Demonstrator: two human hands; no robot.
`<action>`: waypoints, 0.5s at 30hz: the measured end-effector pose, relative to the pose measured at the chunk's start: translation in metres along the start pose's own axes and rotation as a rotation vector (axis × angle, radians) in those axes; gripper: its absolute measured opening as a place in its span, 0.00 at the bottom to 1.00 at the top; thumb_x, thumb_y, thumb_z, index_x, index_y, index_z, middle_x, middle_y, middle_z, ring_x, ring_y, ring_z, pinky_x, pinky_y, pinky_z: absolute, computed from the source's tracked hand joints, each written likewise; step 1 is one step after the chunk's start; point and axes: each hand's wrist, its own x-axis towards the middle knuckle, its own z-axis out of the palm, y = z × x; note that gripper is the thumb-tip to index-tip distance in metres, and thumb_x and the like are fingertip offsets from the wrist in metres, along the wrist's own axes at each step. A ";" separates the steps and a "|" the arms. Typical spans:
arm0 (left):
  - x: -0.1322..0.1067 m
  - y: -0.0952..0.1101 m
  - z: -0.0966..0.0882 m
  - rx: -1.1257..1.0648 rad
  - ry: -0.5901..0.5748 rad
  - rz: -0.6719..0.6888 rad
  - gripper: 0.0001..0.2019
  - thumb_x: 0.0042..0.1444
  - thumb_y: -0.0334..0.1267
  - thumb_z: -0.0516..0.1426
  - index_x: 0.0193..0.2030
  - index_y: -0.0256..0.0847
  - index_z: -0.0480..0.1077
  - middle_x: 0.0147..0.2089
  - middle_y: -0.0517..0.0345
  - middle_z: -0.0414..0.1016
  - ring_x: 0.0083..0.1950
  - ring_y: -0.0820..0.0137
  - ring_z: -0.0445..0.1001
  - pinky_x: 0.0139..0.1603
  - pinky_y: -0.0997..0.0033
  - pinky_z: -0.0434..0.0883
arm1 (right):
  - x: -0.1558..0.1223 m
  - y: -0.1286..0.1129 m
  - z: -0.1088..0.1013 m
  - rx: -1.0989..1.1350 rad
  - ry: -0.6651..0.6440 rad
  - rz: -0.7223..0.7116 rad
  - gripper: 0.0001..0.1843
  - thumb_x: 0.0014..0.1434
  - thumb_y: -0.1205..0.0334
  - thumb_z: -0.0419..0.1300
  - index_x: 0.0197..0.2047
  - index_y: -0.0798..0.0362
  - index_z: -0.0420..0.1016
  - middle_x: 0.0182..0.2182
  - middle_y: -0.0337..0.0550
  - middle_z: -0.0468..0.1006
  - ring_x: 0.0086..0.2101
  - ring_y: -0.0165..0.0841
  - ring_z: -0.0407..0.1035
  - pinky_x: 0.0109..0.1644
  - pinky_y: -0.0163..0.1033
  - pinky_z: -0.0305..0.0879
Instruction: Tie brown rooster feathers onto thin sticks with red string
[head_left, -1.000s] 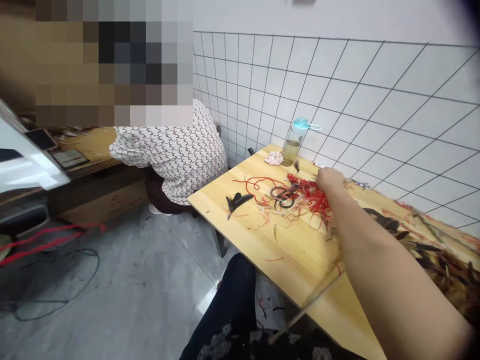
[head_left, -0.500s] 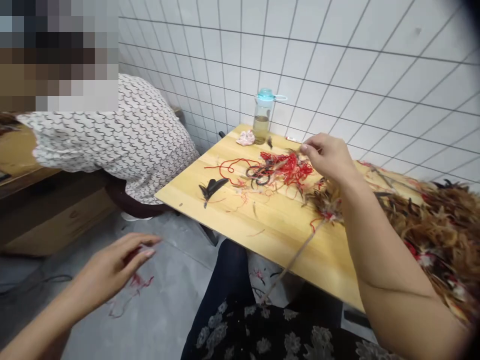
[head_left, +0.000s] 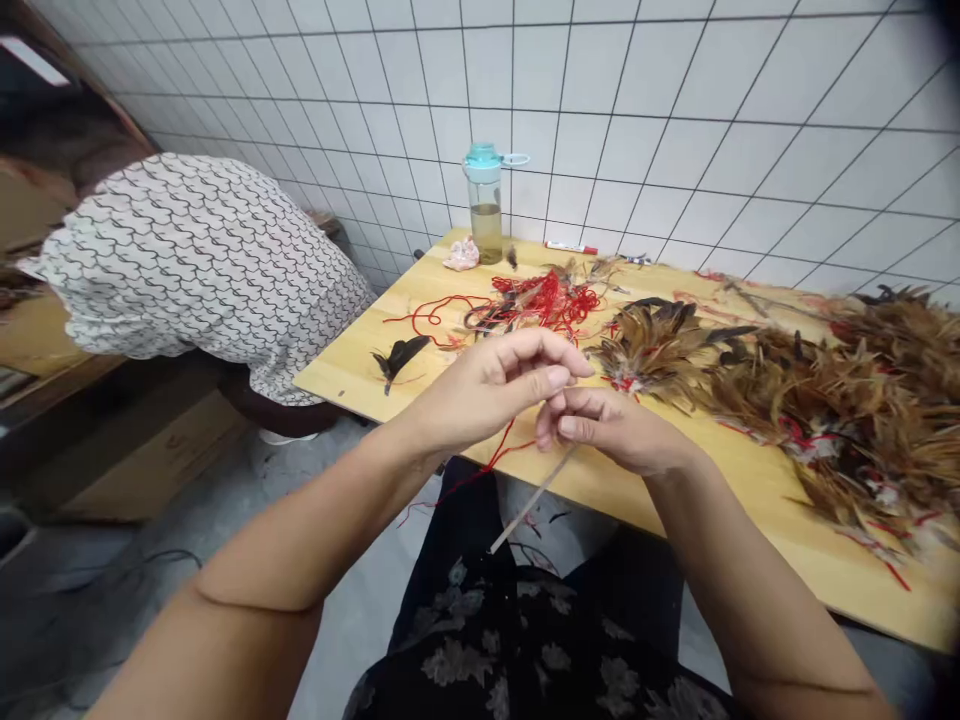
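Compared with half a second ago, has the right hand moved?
Yes. Judged against the table, the right hand has come back from beside the red yarn to the near edge, toward the person.

Red thread (head_left: 491, 464) below left hand (head_left: 499, 385)

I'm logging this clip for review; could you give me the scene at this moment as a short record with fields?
Left hand: fingers curled, beside the right hand; grip unclear
Right hand: curled at the table's near edge; grip unclear
Red strands: hanging near both hands
Thin stick: slanting down from the right hand toward the lap
Table: wooden, against a tiled wall
Right side: brown feather bundles
Far edge: bottle, upright; marker
Co-worker: patterned top, at left
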 end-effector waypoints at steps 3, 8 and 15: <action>0.007 -0.002 -0.001 0.073 0.109 0.070 0.08 0.57 0.39 0.59 0.40 0.37 0.73 0.36 0.56 0.74 0.32 0.77 0.70 0.35 0.75 0.69 | -0.019 0.003 -0.012 -0.092 0.095 0.081 0.17 0.61 0.49 0.57 0.35 0.56 0.75 0.28 0.41 0.73 0.30 0.28 0.65 0.39 0.36 0.62; 0.003 0.005 -0.032 0.249 0.459 0.219 0.07 0.53 0.37 0.62 0.38 0.38 0.75 0.36 0.56 0.75 0.33 0.76 0.69 0.33 0.76 0.67 | -0.055 0.008 -0.041 -0.187 0.323 0.118 0.18 0.58 0.47 0.60 0.34 0.55 0.77 0.25 0.39 0.68 0.27 0.28 0.60 0.33 0.35 0.57; -0.038 0.004 -0.101 0.398 0.673 0.198 0.07 0.52 0.39 0.64 0.37 0.42 0.74 0.28 0.63 0.72 0.27 0.76 0.65 0.29 0.74 0.64 | -0.081 0.012 -0.062 -0.087 0.560 0.052 0.17 0.57 0.48 0.60 0.30 0.54 0.73 0.20 0.34 0.59 0.23 0.26 0.50 0.27 0.35 0.46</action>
